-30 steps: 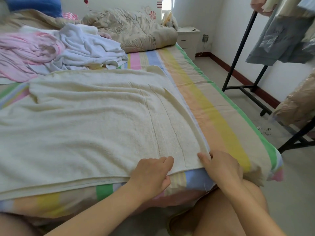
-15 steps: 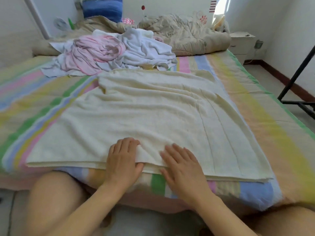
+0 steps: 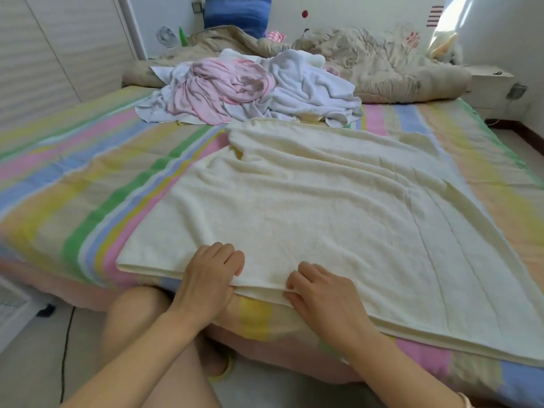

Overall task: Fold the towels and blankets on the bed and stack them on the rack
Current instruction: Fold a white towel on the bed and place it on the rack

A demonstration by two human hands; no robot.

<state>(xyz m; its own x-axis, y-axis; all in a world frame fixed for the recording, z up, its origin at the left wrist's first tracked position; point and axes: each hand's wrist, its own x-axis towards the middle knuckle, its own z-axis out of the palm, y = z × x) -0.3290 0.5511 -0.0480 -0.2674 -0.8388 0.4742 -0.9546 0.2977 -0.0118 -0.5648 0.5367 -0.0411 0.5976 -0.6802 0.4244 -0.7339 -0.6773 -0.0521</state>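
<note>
Both hands have slid left along the near edge of the cream towel, and the right hand, which lay flat a moment ago, now pinches that edge. The left hand grips it too, fingers on top and thumb tucked under. The cream towel lies spread on the striped bed, two layers thick at the near edge, with soft wrinkles across it. I think the next fold is coming. To do it well, hold both layers together so the bottom one does not slip, lift the edge, carry it over to meet the far edge, then pat the wrinkles flat. A pile of pink and white towels and a beige blanket wait behind it. I cannot see the rack.
</note>
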